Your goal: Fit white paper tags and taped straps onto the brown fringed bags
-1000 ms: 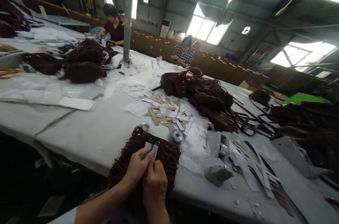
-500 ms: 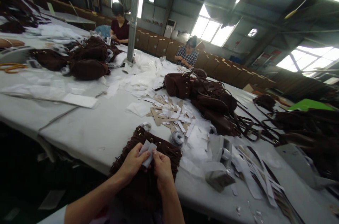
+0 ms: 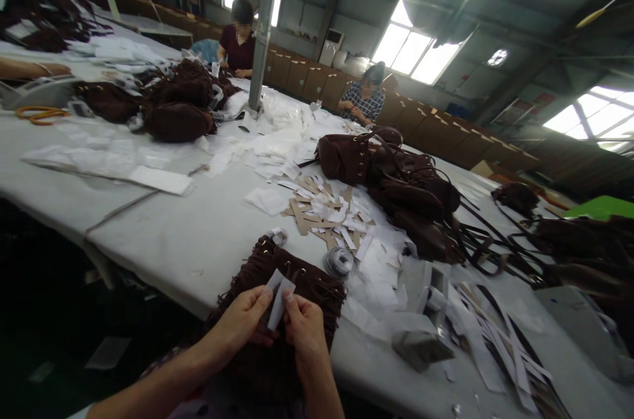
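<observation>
Nearest the table edge, the left hand pinches a small white paper strip by its left side; the right hand pinches its right side. Both hover over a brown fringed bag on the white table, with a tape roll just beyond.

Left hand pinching; right hand pinching; forearms converging.

Paper strip between both hands
</observation>
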The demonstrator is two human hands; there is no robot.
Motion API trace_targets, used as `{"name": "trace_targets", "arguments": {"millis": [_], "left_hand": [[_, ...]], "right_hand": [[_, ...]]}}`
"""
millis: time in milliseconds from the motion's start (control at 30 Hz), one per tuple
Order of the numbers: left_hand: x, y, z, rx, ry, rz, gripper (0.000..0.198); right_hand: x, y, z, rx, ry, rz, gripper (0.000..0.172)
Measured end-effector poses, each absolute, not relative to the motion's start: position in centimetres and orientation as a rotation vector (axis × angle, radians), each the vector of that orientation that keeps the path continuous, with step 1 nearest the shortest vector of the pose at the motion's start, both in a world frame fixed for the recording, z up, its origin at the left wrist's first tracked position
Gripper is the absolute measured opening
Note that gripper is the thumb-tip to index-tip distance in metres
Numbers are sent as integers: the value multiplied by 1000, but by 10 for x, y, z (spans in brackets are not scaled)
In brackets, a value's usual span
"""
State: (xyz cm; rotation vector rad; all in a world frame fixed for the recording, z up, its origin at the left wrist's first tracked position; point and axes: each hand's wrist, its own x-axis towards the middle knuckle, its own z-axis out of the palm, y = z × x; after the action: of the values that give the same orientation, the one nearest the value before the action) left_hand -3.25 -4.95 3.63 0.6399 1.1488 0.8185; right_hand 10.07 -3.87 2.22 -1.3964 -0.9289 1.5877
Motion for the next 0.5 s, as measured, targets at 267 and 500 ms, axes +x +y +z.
{"name": "trace_targets", "arguments": {"millis": [267, 500], "left_hand": [[-37, -40, 31, 540, 1039, 815, 45], [-32, -36, 25, 701, 1132, 861, 35]], "right_hand": [[97, -36, 21, -1395, -833, 1604, 53], [99, -27, 16, -1402, -855, 1587, 47]]}}
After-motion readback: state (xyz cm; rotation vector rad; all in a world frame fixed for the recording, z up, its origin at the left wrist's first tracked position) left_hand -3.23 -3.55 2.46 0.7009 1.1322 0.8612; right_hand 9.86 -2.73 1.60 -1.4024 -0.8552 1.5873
